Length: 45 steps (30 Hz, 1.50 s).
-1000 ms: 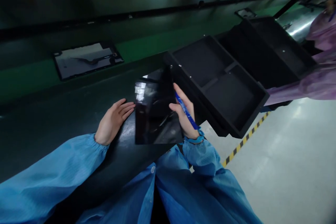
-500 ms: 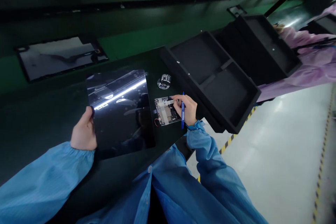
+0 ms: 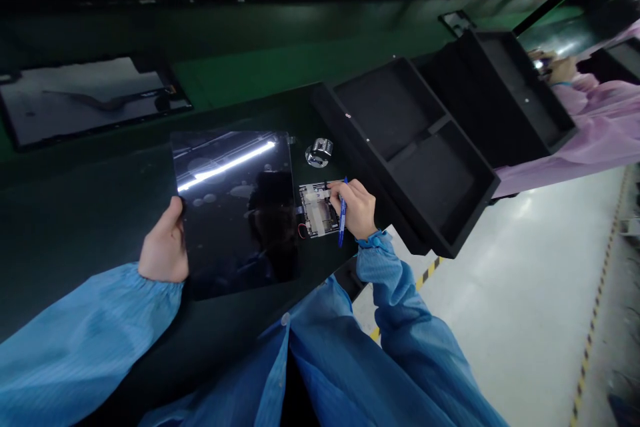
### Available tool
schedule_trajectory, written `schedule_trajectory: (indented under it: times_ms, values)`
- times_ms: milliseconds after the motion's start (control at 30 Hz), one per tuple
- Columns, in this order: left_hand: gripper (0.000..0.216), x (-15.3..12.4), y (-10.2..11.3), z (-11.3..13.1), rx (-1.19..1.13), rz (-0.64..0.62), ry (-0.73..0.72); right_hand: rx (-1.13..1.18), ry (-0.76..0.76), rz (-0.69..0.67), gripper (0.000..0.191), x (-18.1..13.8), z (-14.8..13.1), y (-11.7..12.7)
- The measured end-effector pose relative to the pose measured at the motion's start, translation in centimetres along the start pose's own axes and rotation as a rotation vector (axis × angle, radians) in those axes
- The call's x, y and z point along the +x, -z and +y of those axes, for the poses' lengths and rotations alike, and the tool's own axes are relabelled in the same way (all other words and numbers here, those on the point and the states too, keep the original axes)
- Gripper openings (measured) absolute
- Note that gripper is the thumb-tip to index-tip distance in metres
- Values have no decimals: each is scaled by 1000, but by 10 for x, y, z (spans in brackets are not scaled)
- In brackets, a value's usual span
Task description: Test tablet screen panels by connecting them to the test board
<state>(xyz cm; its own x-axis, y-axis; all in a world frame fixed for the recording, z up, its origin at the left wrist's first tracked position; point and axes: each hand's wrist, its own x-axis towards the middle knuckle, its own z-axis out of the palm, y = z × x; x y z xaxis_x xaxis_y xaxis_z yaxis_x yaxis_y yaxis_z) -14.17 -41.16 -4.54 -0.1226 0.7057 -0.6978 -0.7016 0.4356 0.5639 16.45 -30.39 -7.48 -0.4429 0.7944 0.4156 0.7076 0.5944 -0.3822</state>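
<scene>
My left hand (image 3: 164,240) grips the left edge of a glossy black screen panel (image 3: 235,227), thumb on top and fingers hidden beneath. A bright strip of light reflects across the panel, along with pale smudges. Against its right side lies a circuit board (image 3: 316,212) with strips of pale tape across it and a small red wire at its lower left corner. Over the board's right part is my right hand (image 3: 357,205), a blue pen (image 3: 343,217) held between its fingers, thumb and fingertip close together at the board's upper right.
A shiny round metal piece (image 3: 319,152) sits above the board. Black divided trays (image 3: 400,157) stand to the right, stacked. Another panel (image 3: 95,100) lies at the back left on the green conveyor surface (image 3: 240,73). A co-worker in a pink sleeve (image 3: 600,110) is at far right.
The view has shifted slightly. The screen panel's reflection has changed, as if its tilt altered a little. The pen leans more, and my right fingers stay at the board.
</scene>
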Motion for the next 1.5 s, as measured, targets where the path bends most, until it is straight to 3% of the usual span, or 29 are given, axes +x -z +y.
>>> schedule_trajectory:
  times_ms: [133,167,267,333,533,733,967,1133,1300,1500]
  values:
    - [52,0,-2,-1,-26,-6,-27,147,-127,143,11,5,-29,2]
    - [50,0,-3,-1,-39,2,-24,232,-147,138,18,7,-41,3]
    - [42,-1,-8,1,-75,31,-17,447,-111,-47,74,11,-77,1]
    - [36,-1,-8,1,-86,42,-32,504,-75,-157,91,13,-94,-2]
    - [35,0,-5,-1,-62,-3,-37,522,-115,-167,73,13,-107,-15]
    - [33,-2,-11,1,-99,50,-11,446,-193,-136,103,12,-111,-25]
    - [31,-1,-10,0,-233,-8,-27,560,-125,-77,87,8,-109,-29]
    - [32,-4,-12,1,-303,39,-46,619,-138,11,83,10,-103,-27]
    - [37,-5,-16,3,-283,36,-41,621,-261,175,38,49,-86,-5]
    - [41,-3,-13,-1,-135,45,-74,332,-205,9,31,106,-69,8]
